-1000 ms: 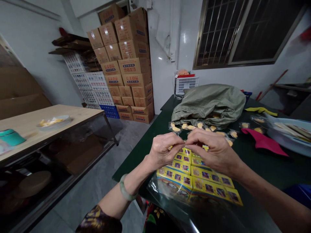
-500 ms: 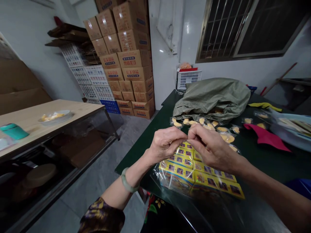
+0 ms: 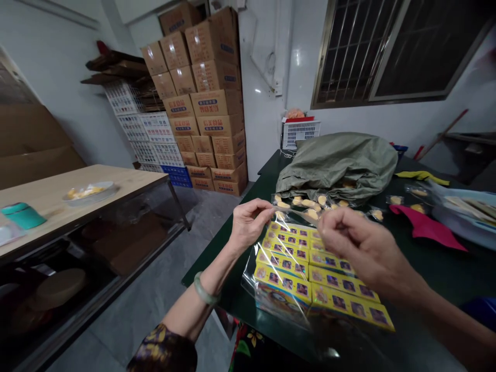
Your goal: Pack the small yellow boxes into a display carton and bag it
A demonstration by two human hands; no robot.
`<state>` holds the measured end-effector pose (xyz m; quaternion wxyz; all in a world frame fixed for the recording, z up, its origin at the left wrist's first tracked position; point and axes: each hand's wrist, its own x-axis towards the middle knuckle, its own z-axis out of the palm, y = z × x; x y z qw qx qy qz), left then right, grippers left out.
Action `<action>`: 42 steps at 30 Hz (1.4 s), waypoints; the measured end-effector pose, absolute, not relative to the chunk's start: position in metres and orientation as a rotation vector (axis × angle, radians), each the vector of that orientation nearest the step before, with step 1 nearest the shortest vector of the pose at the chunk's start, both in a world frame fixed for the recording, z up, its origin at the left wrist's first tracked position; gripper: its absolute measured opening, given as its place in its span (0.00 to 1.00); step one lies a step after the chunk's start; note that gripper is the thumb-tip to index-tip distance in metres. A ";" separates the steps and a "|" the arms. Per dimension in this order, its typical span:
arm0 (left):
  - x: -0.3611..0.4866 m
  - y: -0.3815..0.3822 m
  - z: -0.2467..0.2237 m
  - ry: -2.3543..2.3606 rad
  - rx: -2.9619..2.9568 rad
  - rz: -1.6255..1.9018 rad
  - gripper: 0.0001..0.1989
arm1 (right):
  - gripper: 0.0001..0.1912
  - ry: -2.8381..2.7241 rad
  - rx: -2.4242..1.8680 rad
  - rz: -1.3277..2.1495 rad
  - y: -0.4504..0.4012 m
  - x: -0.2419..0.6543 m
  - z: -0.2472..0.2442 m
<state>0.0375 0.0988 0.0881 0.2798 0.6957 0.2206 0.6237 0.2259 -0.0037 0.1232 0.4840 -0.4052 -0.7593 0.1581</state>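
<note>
Several yellow boxes with small pictures (image 3: 287, 281) stand in two columns on the green table, inside a clear plastic bag (image 3: 251, 274). My left hand (image 3: 250, 222) pinches the bag's far edge at its left, beyond the boxes. Its wrist wears a pale green bangle. Over the right column of boxes, my right hand (image 3: 358, 248) is closed on the same edge, which stretches between the two hands. The right fingertips are slightly blurred.
Small wrapped yellow pieces (image 3: 310, 203) lie past the bag, before a grey-green cloth cover (image 3: 341, 160). To the right are a pink cloth (image 3: 426, 227) and a light-blue basin (image 3: 465, 212). A wooden table (image 3: 127, 178) stands left, cartons (image 3: 217, 121) behind.
My hands have moved apart, the left one leftward and the right one rightward, stretching the bag's edge between them. More of the yellow box tops shows. The view has tilted slightly upward.
</note>
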 end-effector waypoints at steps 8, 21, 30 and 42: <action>0.046 0.070 0.105 0.668 2.134 1.841 0.07 | 0.06 -1.649 -0.981 -0.057 -0.001 0.205 0.134; 0.039 0.058 0.096 0.341 2.871 1.972 0.09 | 0.20 -1.130 -0.861 1.504 -0.012 0.197 0.124; 0.037 0.060 0.092 0.298 2.857 2.007 0.11 | 0.19 -1.134 -0.881 1.481 -0.012 0.195 0.120; 0.036 0.063 0.089 0.270 2.851 2.039 0.10 | 0.19 -1.147 -0.915 1.475 -0.010 0.194 0.119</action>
